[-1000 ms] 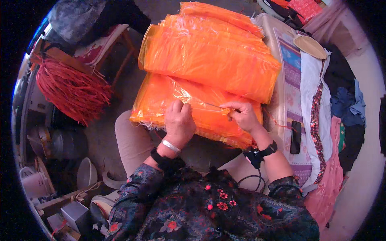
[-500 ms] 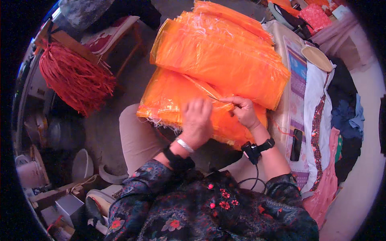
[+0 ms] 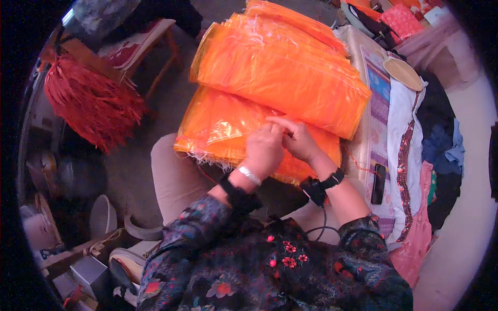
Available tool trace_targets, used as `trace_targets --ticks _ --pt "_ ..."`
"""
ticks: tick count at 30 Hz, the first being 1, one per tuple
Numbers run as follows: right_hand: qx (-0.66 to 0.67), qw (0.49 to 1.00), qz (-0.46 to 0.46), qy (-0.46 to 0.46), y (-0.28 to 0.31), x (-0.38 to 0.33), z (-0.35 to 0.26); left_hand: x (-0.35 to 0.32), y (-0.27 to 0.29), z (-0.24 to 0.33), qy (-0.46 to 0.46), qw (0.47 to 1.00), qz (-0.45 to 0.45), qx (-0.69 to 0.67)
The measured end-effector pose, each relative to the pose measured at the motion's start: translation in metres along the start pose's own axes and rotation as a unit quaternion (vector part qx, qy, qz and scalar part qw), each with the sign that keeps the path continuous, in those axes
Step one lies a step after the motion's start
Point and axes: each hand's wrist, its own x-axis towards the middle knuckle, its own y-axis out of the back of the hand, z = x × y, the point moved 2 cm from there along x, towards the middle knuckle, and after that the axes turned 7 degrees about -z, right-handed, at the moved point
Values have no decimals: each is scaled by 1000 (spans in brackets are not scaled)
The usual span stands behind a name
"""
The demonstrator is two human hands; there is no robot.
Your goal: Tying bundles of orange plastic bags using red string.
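Note:
A stack of sheer orange fabric bags [image 3: 223, 129] lies across my lap, with a taller pile of the same orange bags [image 3: 280, 72] just beyond it. My left hand [image 3: 263, 150] and my right hand [image 3: 298, 139] are pressed together on top of the near stack, fingers pinching at the top bag's surface. What lies between the fingertips is too small to make out. A silver bangle circles my left wrist and a black band with a cable sits on my right wrist.
A bundle of red tassels [image 3: 91, 101] hangs at the left by a wooden stool [image 3: 150, 36]. Patterned cloths [image 3: 384, 103], a black phone [image 3: 378, 184] and a round woven fan [image 3: 402, 72] lie at the right. Metal pots and bowls [image 3: 101, 220] stand lower left.
My hands have come closer together on the near stack. My left hand slid right toward my right hand. The view shifted slightly.

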Motion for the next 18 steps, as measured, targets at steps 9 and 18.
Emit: trace_targets --ticks 9,18 --pt "79 996 -20 -46 4 0 5 -21 48 -14 -15 988 22 151" --pt "72 997 10 -38 -1 -5 9 -8 48 -27 25 981 -1 192"
